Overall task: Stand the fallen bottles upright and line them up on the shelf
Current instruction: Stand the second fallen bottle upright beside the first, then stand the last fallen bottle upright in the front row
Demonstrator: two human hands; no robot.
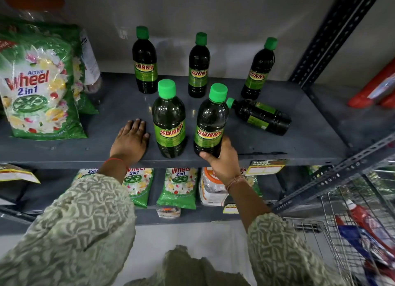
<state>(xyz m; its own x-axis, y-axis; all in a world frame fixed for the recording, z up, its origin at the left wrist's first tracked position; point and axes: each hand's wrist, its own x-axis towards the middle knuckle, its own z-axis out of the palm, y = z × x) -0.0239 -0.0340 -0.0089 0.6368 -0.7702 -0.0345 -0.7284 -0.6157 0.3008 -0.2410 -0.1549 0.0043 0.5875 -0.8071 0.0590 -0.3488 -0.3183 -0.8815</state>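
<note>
Already our right hand (pixel 222 159) wraps the base of an upright front bottle (pixel 210 123); our left hand (pixel 130 140) lies flat, holding nothing. One fallen bottle (pixel 259 116) remains behind on the shelf (pixel 299 140): full, likely heavy, slick plastic, so we'd grip mid-body

Single head-worn wide-angle view, angled forward and down, close to grey metal shelf (pixel 119 112); both forearms enter from bottom edge; shopping trolley (pixel 333 228) at lower right.
</note>
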